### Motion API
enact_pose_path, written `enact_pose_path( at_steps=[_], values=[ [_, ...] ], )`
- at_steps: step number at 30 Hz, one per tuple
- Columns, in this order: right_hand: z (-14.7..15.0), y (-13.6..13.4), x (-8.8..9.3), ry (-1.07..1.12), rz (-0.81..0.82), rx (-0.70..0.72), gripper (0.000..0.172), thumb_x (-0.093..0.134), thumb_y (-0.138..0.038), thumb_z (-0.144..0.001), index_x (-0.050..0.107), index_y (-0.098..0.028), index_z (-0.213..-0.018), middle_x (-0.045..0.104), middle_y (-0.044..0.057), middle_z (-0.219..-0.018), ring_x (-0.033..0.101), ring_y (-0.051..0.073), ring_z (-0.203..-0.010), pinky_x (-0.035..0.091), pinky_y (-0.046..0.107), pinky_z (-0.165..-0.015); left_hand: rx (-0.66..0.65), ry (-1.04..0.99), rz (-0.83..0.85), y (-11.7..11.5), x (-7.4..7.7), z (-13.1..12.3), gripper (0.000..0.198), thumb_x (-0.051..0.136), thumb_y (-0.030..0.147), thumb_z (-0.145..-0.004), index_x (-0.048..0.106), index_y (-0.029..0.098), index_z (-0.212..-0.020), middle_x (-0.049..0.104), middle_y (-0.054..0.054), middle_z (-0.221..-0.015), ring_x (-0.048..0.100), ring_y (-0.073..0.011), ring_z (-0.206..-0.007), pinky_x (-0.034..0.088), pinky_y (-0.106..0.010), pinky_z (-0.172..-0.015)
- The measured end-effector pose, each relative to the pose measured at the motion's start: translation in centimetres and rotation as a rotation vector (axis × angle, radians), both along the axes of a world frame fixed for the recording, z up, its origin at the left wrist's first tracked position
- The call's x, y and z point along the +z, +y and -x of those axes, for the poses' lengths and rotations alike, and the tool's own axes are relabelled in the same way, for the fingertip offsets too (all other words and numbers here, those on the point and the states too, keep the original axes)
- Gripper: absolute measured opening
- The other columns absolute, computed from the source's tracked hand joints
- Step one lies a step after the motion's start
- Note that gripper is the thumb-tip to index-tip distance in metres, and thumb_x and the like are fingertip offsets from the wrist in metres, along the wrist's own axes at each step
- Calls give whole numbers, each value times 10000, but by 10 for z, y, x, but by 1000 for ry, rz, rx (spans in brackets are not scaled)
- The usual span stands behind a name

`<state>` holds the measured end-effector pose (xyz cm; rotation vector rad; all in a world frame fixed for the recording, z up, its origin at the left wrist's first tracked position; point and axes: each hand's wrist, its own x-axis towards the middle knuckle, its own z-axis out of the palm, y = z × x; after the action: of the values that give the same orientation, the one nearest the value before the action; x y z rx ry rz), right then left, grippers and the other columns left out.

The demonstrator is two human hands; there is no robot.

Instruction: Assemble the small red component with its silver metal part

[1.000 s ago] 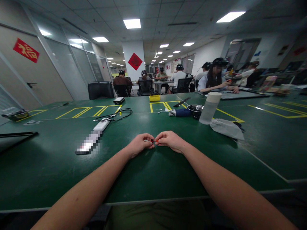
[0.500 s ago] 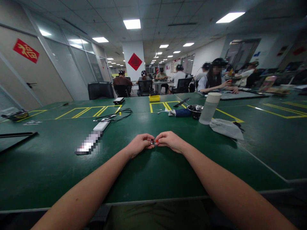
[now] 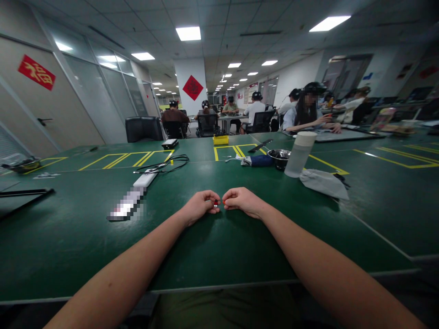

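Above the green table (image 3: 219, 260), my left hand (image 3: 200, 207) pinches a small block-like piece (image 3: 216, 204) with red, dark and white faces. Facing it, my right hand (image 3: 243, 201) has its fingers closed on a tiny orange piece (image 3: 224, 202), mostly hidden by the fingertips. A narrow gap separates the two hands and the pieces are apart. Both pieces are too small for me to tell their exact kind.
To the left lie a white box (image 3: 145, 179), a blurred-out phone-like slab and a black cable (image 3: 171, 164). On the right stand a frosted bottle (image 3: 299, 157), a grey pouch (image 3: 324, 183), a metal bowl (image 3: 279, 160) and a folded blue umbrella (image 3: 259, 161). Several people sit beyond.
The gap between my hands is slightly wider. The piece in my left hand has turned a little, showing more of its red and white faces.
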<state>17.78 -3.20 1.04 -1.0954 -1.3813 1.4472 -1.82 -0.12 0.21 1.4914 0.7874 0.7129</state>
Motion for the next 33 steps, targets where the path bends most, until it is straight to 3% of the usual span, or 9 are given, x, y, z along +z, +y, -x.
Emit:
enact_pose_path(
  at_steps=[11, 17, 25, 29, 33],
  values=[
    [1, 1, 0, 7, -24, -1, 106, 687, -82, -670, 665, -107, -770, 686, 52, -728, 656, 120, -675, 558, 245, -684, 11, -15, -94, -2, 3, 3, 244, 576, 55, -709, 583, 148, -934, 612, -9, -780, 603, -81, -635, 490, -190, -614],
    [0, 2, -3, -18, -53, -19, 141, 713, -104, -645, 657, -116, -774, 666, 27, -695, 633, 108, -609, 552, 244, -637, 1, -55, 39, -1, 1, 0, 312, 558, 26, -741, 568, 140, -1031, 642, -73, -948, 659, -111, -741, 531, -248, -714],
    [-1, 5, -5, 14, -17, 4, 108, 678, -114, -689, 666, -104, -796, 684, 57, -744, 666, 138, -729, 549, 287, -768, -15, -47, 73, 3, -4, 0, 239, 580, 101, -783, 590, 115, -1022, 671, -99, -935, 666, -131, -799, 528, -270, -789],
    [0, 0, 1, 24, -23, 23, 101, 670, -95, -681, 665, -107, -781, 691, 62, -763, 660, 132, -732, 543, 281, -769, -17, -34, 62, 0, 0, 0, 261, 589, 122, -771, 603, 118, -1032, 679, -96, -926, 654, -125, -774, 516, -256, -753],
    [1, -2, 4, 12, -44, 9, 151, 674, -75, -647, 668, -116, -792, 689, 51, -749, 645, 128, -704, 536, 265, -720, -30, 20, -52, -3, 6, 1, 250, 580, 78, -708, 659, 127, -939, 680, -61, -860, 611, -101, -702, 473, -203, -662]
  ],
)
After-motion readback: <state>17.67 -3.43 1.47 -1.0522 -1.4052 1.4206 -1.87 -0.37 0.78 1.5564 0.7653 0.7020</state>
